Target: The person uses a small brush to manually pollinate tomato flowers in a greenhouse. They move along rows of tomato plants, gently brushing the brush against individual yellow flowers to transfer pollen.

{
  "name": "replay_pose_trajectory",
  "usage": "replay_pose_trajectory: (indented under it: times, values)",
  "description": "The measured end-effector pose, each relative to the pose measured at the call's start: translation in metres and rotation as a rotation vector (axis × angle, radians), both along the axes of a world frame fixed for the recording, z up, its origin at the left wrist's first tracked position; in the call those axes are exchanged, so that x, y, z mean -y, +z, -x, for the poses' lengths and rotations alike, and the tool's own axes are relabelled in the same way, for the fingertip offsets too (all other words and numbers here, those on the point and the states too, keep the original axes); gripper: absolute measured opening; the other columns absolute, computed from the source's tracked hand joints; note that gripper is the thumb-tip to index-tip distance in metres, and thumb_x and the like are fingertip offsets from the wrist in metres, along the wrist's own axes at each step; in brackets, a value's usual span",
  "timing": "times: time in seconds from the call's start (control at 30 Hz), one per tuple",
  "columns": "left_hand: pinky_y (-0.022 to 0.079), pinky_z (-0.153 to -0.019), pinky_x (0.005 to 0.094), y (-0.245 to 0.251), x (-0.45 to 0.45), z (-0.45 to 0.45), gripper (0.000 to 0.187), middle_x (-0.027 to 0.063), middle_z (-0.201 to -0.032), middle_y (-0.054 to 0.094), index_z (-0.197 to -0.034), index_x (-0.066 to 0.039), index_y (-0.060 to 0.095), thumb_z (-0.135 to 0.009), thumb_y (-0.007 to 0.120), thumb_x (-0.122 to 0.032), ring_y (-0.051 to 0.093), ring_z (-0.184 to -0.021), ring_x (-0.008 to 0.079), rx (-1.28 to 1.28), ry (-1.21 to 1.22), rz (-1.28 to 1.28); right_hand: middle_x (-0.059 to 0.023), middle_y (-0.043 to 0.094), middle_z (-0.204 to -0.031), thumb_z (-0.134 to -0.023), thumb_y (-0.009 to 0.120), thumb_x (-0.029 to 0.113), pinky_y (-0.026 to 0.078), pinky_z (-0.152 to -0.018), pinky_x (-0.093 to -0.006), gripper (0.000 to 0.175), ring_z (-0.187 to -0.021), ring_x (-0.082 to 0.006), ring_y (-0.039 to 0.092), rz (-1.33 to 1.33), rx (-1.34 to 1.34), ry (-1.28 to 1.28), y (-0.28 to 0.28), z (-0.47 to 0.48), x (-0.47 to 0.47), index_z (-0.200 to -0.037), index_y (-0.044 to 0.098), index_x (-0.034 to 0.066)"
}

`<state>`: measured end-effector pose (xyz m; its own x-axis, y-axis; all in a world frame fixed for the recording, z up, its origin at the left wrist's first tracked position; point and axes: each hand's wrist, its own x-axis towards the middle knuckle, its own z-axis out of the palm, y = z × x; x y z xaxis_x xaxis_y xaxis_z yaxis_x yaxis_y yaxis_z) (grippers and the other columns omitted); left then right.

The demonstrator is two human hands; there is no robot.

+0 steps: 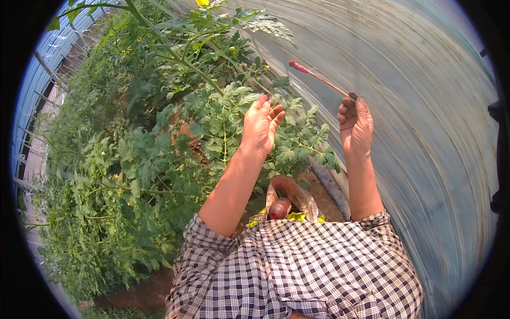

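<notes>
My right hand (356, 127) holds a thin stick (328, 83) by its lower end, in front of the plastic film. The stick slants up to the left, and a red, wrapped-looking tip (298, 66) caps its far end. My left hand (262, 123) is raised among tomato leaves (239, 99), palm turned up and fingers curled. A thin stem (255, 81) runs down towards its fingertips; whether they pinch it is not clear. Below the hands, by my waist, a rounded dark-red object (280, 208) sits in an open, stained bag (305, 195).
Dense tomato plants (139, 167) fill the left side, with some yellow flowers. A thick tomato stem (187, 63) leans across above my left hand. Greenhouse film (418, 119) curves along the right, with a dark pipe-like edge (330, 187) at its foot. Bare soil (139, 293) shows lower left.
</notes>
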<state>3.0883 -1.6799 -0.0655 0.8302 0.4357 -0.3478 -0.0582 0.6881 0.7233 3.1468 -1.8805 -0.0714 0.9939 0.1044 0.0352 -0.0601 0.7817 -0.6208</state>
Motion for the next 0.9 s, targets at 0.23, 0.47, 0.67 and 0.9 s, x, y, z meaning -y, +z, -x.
replay_pose_trajectory:
  times: [0.23,0.47,0.67,0.9]
  values:
    - [0.051,-0.063,0.0280,-0.055,-0.043,-0.062,0.027,0.0034,-0.091,0.055,-0.112,-0.012,0.044,-0.089,0.059,-0.015,0.059,-0.076,0.0169,0.020,0.157,0.107,-0.0083,0.066,-0.083,-0.093,0.053,0.021,0.048,-0.057,-0.0213,0.023,-0.065,-0.0095,0.058,0.062,-0.033,0.064,-0.024,-0.010,-0.029,-0.101,0.060,0.0007]
    - [0.049,-0.052,0.0235,-0.057,-0.056,-0.050,0.007,-0.0012,-0.084,0.065,-0.087,-0.015,0.062,-0.083,0.067,-0.017,0.059,-0.066,0.0094,0.006,0.174,-0.048,-0.0073,0.067,-0.083,-0.093,0.053,0.022,0.047,-0.055,-0.0196,0.022,-0.064,-0.0077,0.058,0.102,-0.024,0.095,-0.028,-0.013,-0.047,-0.100,0.061,0.0023]
    - [0.047,-0.049,0.0207,-0.048,-0.050,-0.037,0.016,-0.0040,-0.080,0.063,-0.090,-0.014,0.059,-0.081,0.070,-0.019,0.057,-0.062,0.0072,0.093,0.081,-0.117,-0.0068,0.066,-0.083,-0.093,0.053,0.023,0.046,-0.055,-0.0195,0.023,-0.064,-0.0077,0.057,0.138,-0.015,0.123,-0.023,-0.009,-0.057,-0.101,0.061,0.0024]
    - [0.043,-0.052,0.0188,-0.042,-0.047,-0.027,0.021,-0.0051,-0.078,0.057,-0.092,-0.013,0.055,-0.080,0.072,-0.020,0.053,-0.062,0.0052,-0.069,0.145,-0.318,-0.0069,0.066,-0.084,-0.093,0.053,0.022,0.045,-0.058,-0.0206,0.024,-0.065,-0.0083,0.056,0.168,0.007,0.170,-0.022,-0.003,-0.064,-0.102,0.060,0.0011]
